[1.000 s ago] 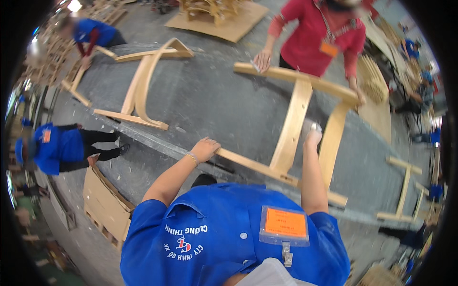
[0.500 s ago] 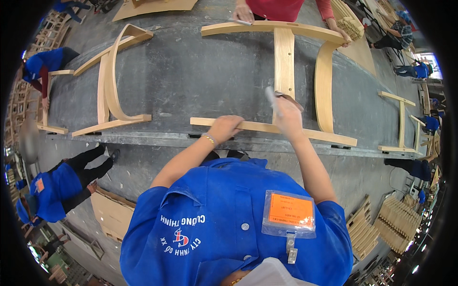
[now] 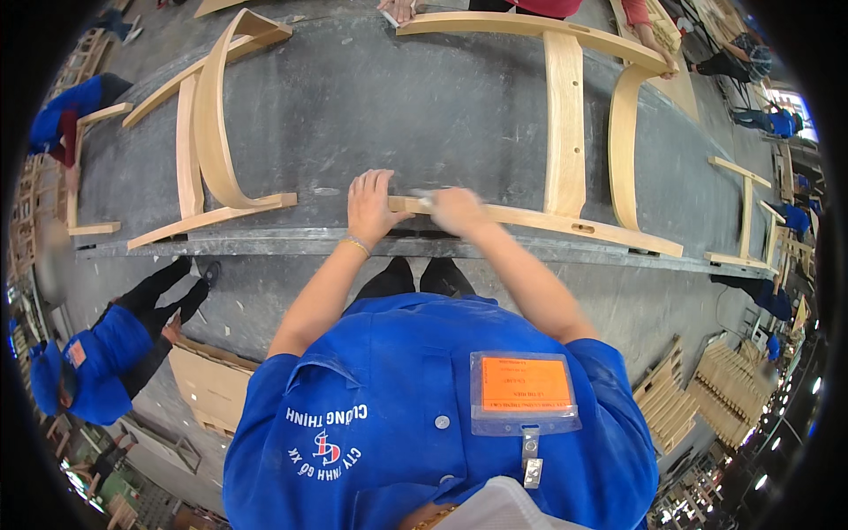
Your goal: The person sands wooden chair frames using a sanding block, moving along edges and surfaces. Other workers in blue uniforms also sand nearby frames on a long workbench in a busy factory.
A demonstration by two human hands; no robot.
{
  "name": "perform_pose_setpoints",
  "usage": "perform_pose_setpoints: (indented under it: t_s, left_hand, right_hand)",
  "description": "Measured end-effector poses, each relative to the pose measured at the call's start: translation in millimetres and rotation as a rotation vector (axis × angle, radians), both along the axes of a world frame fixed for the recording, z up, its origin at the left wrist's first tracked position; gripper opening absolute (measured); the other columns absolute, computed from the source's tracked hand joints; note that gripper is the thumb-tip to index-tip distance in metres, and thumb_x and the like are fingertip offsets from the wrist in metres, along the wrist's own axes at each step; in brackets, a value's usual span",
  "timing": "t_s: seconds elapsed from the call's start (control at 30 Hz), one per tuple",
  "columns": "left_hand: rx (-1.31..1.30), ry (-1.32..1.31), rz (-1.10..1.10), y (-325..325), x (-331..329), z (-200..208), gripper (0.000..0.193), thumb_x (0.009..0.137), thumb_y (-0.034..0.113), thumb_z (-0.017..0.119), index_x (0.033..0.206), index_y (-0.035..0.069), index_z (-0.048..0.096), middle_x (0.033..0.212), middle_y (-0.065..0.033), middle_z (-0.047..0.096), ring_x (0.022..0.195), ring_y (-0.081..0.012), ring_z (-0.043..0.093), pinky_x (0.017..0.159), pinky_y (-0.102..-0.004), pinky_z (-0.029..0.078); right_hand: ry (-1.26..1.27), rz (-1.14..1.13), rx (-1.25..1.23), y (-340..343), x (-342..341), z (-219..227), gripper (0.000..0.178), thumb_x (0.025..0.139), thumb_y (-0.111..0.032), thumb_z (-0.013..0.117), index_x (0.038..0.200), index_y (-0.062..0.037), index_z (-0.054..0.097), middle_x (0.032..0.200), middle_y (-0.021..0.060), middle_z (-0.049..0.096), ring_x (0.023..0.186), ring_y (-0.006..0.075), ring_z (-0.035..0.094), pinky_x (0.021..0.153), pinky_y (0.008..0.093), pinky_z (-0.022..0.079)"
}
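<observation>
At the near rail (image 3: 530, 218)
My left hand (image 3: 370, 208) spread, thumb touching it; right hand (image 3: 458, 212) gripping a pale pad (image 3: 427, 201) — crossbar (image 3: 564, 124) rightward, table edge (image 3: 265, 239) nearside, tabletop (image 3: 424, 106) beyond.

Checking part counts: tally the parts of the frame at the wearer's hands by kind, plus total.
Rails: 2, near rail and far rail
Straight crosspiece: 1
Curved crosspiece: 1
Total: 4

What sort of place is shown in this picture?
It is probably a furniture factory or woodworking shop: a wooden frame lies on a long grey worktable, similar wooden pieces are stacked nearby, and a co-worker wears a matching blue shirt.
</observation>
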State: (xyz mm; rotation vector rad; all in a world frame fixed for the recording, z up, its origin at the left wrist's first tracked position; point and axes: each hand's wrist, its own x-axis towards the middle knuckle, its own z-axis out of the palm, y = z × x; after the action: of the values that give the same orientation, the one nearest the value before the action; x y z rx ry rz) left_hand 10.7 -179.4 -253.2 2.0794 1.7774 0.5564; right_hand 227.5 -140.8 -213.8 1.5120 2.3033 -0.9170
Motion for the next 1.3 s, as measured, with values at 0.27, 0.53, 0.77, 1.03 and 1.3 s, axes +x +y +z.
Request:
perform_pose_setpoints:
  t_s: [0.27,0.53,0.77,1.03,1.3]
  left_hand:
    - [-0.144,-0.046,0.005,1.6,-2.1,-5.7,0.095,0.065,0.04,0.097,0.143,0.008,0.053,0.142,-0.0103,0.057,0.141,-0.0331,0.047,0.122,-0.055,0.034]
    - [-0.011,-0.078,-0.043,-2.7,5.4,-10.3,0.084,0.071,0.034,0.094,0.141,0.008,0.055,0.142,-0.0151,0.059,0.137,-0.0384,0.051,0.118,-0.0542,0.037]
    - [-0.11,-0.181,-0.526,13.2,81.3,6.4,0.051,0.084,0.036,0.084,0.122,0.007,0.066,0.115,-0.0118,0.068,0.116,-0.0352,0.062,0.11,-0.0529,0.044]
    - [-0.105,-0.075,-0.722,41.2,184.8,19.9,0.038,0.088,0.034,0.08,0.116,0.011,0.067,0.107,-0.0098,0.073,0.102,-0.0321,0.07,0.086,-0.0445,0.056]
    - [-0.265,-0.06,-0.604,37.3,197.0,26.2,0.035,0.086,0.035,0.079,0.115,0.017,0.075,0.116,-0.0084,0.076,0.106,-0.033,0.072,0.09,-0.0452,0.059]
  right_hand:
    - [-0.362,-0.071,-0.06,24.5,76.6,11.3,0.032,0.098,-0.033,0.06,0.1,-0.0092,0.081,0.104,0.016,0.079,0.098,0.0341,0.077,0.087,0.0482,0.06]
    - [0.193,-0.141,0.201,-33.5,-17.2,4.5,0.048,0.093,-0.008,0.057,0.137,-0.0202,0.07,0.114,0.0141,0.076,0.105,0.0334,0.074,0.094,0.048,0.057]
    - [-0.094,-0.491,1.028,-102.0,182.2,37.6,0.067,0.079,0.011,0.06,0.144,-0.0093,0.062,0.142,0.0114,0.067,0.133,0.0311,0.063,0.112,0.0437,0.05]
    - [-0.31,-0.534,1.209,-105.7,403.7,59.4,0.065,0.082,0.008,0.062,0.145,-0.0056,0.06,0.154,0.0145,0.058,0.138,0.0292,0.06,0.108,0.0423,0.052]
    - [0.146,-0.462,1.176,-116.6,307.3,26.9,0.045,0.092,0.0,0.059,0.136,-0.0023,0.068,0.142,0.0177,0.068,0.133,0.0331,0.064,0.115,0.0468,0.048]
